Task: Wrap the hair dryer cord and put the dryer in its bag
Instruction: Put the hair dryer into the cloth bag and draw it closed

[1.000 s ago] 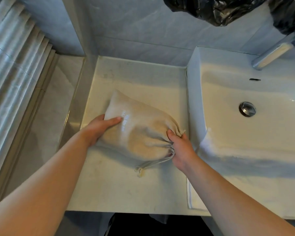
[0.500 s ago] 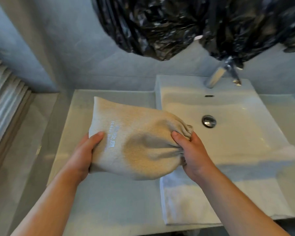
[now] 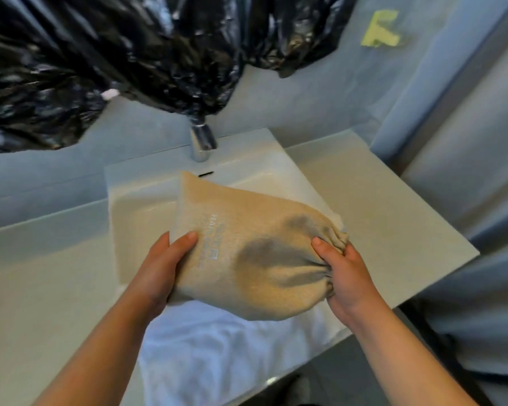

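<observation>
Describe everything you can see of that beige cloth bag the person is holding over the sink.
The beige coarse-woven cloth bag looks like linen, with pale lettering on its side, partly blurred. It bulges; its mouth is gathered into pleats at the right end. It is held tilted in the air above the white square sink and a white towel. The left hand holds its flat closed end, thumb on top; the right hand grips the gathered neck.

Cool, diffuse light, even across the frame; shadows soft-edged. Glossy highlights streak the black plastic sheet (image 3: 135,60) at upper left, smeared by motion blur. Lettering on the cloth bag (image 3: 255,259) at centre is blurred. Wide-angle distortion bends the surface (image 3: 393,206) edges toward the corners; the white towel (image 3: 232,347) reads bluish
</observation>
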Demonstrator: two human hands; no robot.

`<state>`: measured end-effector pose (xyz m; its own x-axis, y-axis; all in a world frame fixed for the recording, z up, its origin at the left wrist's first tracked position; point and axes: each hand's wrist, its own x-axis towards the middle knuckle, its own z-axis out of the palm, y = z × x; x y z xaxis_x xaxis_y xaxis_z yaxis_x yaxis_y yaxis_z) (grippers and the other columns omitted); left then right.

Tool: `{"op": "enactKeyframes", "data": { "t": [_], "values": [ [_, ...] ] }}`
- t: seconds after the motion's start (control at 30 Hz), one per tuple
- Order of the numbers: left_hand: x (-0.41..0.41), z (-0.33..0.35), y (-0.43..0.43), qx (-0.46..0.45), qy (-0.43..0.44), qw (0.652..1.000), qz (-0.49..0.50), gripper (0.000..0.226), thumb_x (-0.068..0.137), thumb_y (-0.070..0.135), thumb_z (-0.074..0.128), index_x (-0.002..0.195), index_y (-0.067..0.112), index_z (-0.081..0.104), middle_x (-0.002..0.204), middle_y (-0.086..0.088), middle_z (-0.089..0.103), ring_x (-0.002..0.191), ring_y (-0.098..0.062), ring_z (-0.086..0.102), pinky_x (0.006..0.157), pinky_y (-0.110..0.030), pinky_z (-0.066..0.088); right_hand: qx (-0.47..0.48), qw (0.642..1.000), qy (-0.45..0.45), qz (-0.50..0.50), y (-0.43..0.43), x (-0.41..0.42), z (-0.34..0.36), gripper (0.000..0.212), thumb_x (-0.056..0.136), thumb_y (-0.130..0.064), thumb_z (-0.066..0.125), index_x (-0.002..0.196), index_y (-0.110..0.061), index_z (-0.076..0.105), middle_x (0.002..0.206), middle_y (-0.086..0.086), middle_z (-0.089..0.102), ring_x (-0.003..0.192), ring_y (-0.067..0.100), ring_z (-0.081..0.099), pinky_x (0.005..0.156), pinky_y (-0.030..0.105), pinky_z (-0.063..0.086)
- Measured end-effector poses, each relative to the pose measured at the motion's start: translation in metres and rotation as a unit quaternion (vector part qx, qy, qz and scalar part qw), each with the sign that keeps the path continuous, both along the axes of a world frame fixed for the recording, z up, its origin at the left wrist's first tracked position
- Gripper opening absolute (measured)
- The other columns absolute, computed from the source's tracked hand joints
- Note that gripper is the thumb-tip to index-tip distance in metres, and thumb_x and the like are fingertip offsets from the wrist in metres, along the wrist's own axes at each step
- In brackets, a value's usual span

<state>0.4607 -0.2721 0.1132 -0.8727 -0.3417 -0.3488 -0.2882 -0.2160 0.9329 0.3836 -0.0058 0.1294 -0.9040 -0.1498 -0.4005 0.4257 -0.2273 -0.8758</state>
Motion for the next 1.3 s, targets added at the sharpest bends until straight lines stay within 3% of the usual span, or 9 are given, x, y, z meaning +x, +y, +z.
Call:
{"op": "enactKeyframes", "data": {
  "t": [0.13,0.3,0.47,0.73,0.9,0.97,1.13,1.3],
  "values": [
    [-0.048,-0.003,0.071,-0.014,-0.003,0.999,-0.03,0.062,0.072,0.05,0.066,0.124,0.017,0.063,0.108,-0.011,0.075,0.096,-0.033,0.071,0.062,-0.038,0.056,-0.001,0.999,-0.008,-0.041,0.073,-0.033,-0.007,0.029,0.087,-0.015,0.064,0.116,-0.014,0.064,0.106,0.013,0.074,0.095,0.029,0.071,0.076,0.04,0.056],
    [-0.094,0.0,0.14,-0.011,-0.017,0.997,-0.07,0.067,0.066,0.057,0.068,0.122,0.022,0.064,0.108,-0.011,0.075,0.098,-0.034,0.071,0.067,-0.043,0.057,-0.02,0.996,-0.032,-0.084,0.144,-0.059,-0.014,0.028,0.087,-0.014,0.064,0.115,-0.015,0.064,0.108,0.013,0.074,0.098,0.03,0.071,0.088,0.046,0.054],
    [-0.127,0.0,0.186,-0.037,-0.026,0.993,-0.11,0.066,0.067,0.058,0.066,0.119,0.017,0.066,0.108,-0.009,0.075,0.102,-0.032,0.07,0.084,-0.048,0.055,-0.03,0.991,-0.052,-0.122,0.194,-0.069,-0.018,0.032,0.085,-0.017,0.066,0.116,-0.02,0.063,0.11,0.01,0.073,0.102,0.028,0.07,0.094,0.051,0.052],
    [-0.169,-0.01,0.237,-0.034,-0.032,0.987,-0.155,0.071,0.063,0.061,0.065,0.119,0.018,0.063,0.107,-0.006,0.075,0.097,-0.026,0.072,0.08,-0.042,0.055,-0.031,0.982,-0.074,-0.168,0.243,-0.09,-0.026,0.037,0.083,-0.016,0.068,0.119,-0.019,0.061,0.115,0.012,0.071,0.104,0.03,0.068,0.095,0.052,0.052],
    [-0.204,-0.018,0.258,-0.013,-0.037,0.987,-0.156,0.066,0.067,0.057,0.066,0.118,0.016,0.064,0.104,-0.008,0.076,0.095,-0.028,0.072,0.076,-0.04,0.054,-0.013,0.983,-0.067,-0.172,0.265,-0.124,-0.028,0.033,0.083,-0.017,0.069,0.115,-0.022,0.063,0.111,0.008,0.073,0.101,0.025,0.07,0.089,0.045,0.055],
    [-0.22,-0.023,0.264,-0.011,-0.038,0.987,-0.156,0.071,0.065,0.059,0.066,0.12,0.015,0.063,0.106,-0.009,0.075,0.096,-0.028,0.072,0.075,-0.039,0.054,-0.007,0.984,-0.066,-0.167,0.273,-0.143,-0.029,0.032,0.083,-0.018,0.069,0.114,-0.023,0.063,0.109,0.006,0.074,0.098,0.024,0.071,0.083,0.042,0.056],
    [-0.268,-0.036,0.276,-0.007,-0.036,0.989,-0.14,0.078,0.064,0.062,0.066,0.123,0.012,0.06,0.11,-0.013,0.072,0.098,-0.032,0.07,0.077,-0.041,0.053,0.009,0.989,-0.06,-0.132,0.288,-0.202,-0.034,0.042,0.077,-0.024,0.071,0.119,-0.023,0.061,0.111,0.005,0.073,0.099,0.023,0.071,0.085,0.042,0.056],
    [-0.314,-0.047,0.287,-0.003,-0.043,0.995,-0.091,0.074,0.062,0.061,0.066,0.121,0.016,0.061,0.105,-0.006,0.074,0.096,-0.026,0.071,0.075,-0.038,0.053,0.037,0.993,-0.078,-0.086,0.297,-0.27,-0.044,0.052,0.079,-0.028,0.07,0.129,-0.025,0.055,0.118,0.004,0.068,0.105,0.025,0.067,0.083,0.041,0.055]
  ]
}}
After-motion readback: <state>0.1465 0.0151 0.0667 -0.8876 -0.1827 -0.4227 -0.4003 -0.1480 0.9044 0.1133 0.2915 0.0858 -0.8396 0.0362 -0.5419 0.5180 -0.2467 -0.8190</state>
